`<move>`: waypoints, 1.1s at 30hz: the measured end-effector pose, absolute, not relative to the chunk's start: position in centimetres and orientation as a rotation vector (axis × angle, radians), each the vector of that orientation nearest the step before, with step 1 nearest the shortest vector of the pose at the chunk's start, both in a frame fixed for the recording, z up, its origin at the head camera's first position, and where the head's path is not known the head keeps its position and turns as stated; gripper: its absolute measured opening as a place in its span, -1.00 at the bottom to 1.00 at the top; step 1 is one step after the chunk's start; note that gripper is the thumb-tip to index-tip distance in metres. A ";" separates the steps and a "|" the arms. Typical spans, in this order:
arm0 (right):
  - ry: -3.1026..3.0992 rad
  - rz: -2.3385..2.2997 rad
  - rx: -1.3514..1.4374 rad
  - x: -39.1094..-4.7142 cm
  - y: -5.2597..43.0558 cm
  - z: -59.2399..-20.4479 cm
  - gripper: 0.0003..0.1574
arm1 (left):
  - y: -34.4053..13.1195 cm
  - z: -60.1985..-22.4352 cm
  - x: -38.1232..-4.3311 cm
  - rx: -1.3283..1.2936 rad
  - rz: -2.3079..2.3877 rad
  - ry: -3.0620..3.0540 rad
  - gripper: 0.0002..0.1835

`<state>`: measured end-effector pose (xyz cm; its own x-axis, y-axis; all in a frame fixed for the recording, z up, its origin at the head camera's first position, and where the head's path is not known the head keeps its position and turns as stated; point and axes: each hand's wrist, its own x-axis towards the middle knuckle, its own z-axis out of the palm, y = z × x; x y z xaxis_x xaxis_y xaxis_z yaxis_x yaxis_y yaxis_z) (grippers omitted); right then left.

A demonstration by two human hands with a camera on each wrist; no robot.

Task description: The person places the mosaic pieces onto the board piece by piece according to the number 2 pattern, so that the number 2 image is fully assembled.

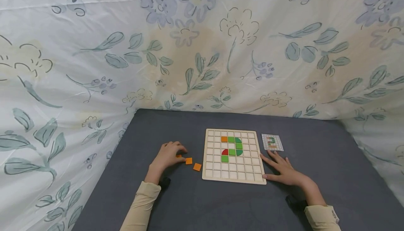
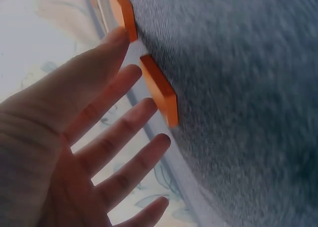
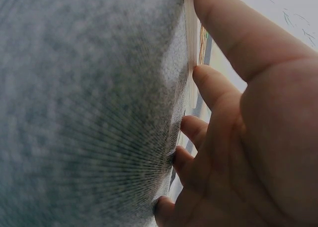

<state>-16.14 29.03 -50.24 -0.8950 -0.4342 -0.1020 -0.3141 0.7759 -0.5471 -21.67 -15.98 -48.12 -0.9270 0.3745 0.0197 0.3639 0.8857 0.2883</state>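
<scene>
My left hand (image 1: 172, 154) reaches over orange square tiles on the table, left of a wooden grid board (image 1: 213, 174). One orange tile (image 2: 161, 90) lies by its fingertips, partly hidden in the head view. Its thumb tip is at a second tile (image 1: 188, 161); whether they touch, I cannot tell. A third orange tile (image 1: 197, 167) lies closer to the board. On the board, orange, green and red pieces (image 1: 231, 152) form a curved shape. My right hand (image 1: 285, 171), fingers spread, touches the board's right edge with thumb and index finger.
A small pattern card (image 1: 276, 147) with a coloured figure on a grid lies right of the board, just beyond my right fingertips. The dark grey table (image 1: 221, 206) ends at a flowered cloth (image 1: 202, 48) hanging behind and at the sides.
</scene>
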 end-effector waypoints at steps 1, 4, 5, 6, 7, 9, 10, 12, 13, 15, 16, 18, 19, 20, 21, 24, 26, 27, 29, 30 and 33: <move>2.748 -0.785 -0.587 -16.2 29.1 -50.3 -0.04 | -16.1 -48.0 -21.6 0.586 0.452 3.011 -0.68; 2.751 -0.779 -0.585 -16.2 29.1 -50.4 -0.04 | -16.5 -47.9 -21.6 0.581 0.446 3.006 -0.68; 2.752 -0.779 -0.586 -16.2 29.1 -50.5 -0.04 | -16.6 -47.9 -21.6 0.582 0.442 3.005 -0.68; 2.751 -0.786 -0.587 -16.3 29.1 -50.5 -0.04 | -16.7 -47.9 -21.6 0.583 0.442 3.005 -0.68; 2.753 -0.796 -0.591 -16.3 29.1 -50.5 -0.04 | -16.9 -47.9 -21.6 0.583 0.448 3.003 -0.67; 2.754 -0.818 -0.599 -16.2 29.1 -50.6 -0.05 | -17.2 -48.0 -21.6 0.585 0.457 2.999 -0.67; 2.755 -0.826 -0.608 -16.2 29.1 -50.6 -0.05 | -17.3 -48.0 -21.6 0.585 0.459 2.996 -0.66; 2.758 -0.839 -0.614 -16.3 29.1 -50.6 -0.06 | -17.6 -48.0 -21.5 0.581 0.469 2.990 -0.65; 2.758 -0.841 -0.615 -16.3 29.1 -50.6 -0.06 | -17.8 -48.0 -21.5 0.579 0.474 2.986 -0.65; 2.752 -0.829 -0.608 -16.3 29.1 -50.6 -0.05 | -18.0 -47.9 -21.5 0.570 0.480 2.977 -0.64; 2.749 -0.821 -0.603 -16.3 29.1 -50.5 -0.05 | -18.1 -47.9 -21.5 0.565 0.483 2.973 -0.64; 2.742 -0.809 -0.591 -16.3 29.1 -50.5 -0.04 | -18.3 -47.8 -21.4 0.559 0.493 2.971 -0.65; 2.739 -0.805 -0.590 -16.3 29.1 -50.4 -0.04 | -18.3 -47.8 -21.4 0.553 0.493 2.969 -0.66; 2.738 -0.796 -0.588 -16.3 29.2 -50.4 -0.04 | -18.3 -47.8 -21.4 0.548 0.485 2.970 -0.66; 2.739 -0.792 -0.588 -16.3 29.2 -50.4 -0.04 | -18.4 -47.7 -21.4 0.540 0.480 2.973 -0.66; 2.741 -0.788 -0.589 -16.3 29.2 -50.4 -0.04 | -18.3 -47.7 -21.5 0.519 0.457 2.987 -0.68; 2.743 -0.784 -0.589 -16.4 29.2 -50.4 -0.04 | -18.3 -47.8 -21.5 0.504 0.443 2.996 -0.69; 2.743 -0.786 -0.589 -16.4 29.2 -50.5 -0.04 | -18.3 -47.8 -21.5 0.500 0.441 2.999 -0.69; 2.744 -0.785 -0.589 -16.4 29.2 -50.5 -0.04 | -18.4 -47.9 -21.6 0.495 0.432 3.005 -0.70; 2.744 -0.784 -0.588 -16.4 29.2 -50.5 -0.04 | -18.4 -47.9 -21.6 0.491 0.433 3.008 -0.70; 2.745 -0.783 -0.589 -16.4 29.2 -50.5 -0.04 | -18.6 -48.0 -21.6 0.478 0.427 3.019 -0.71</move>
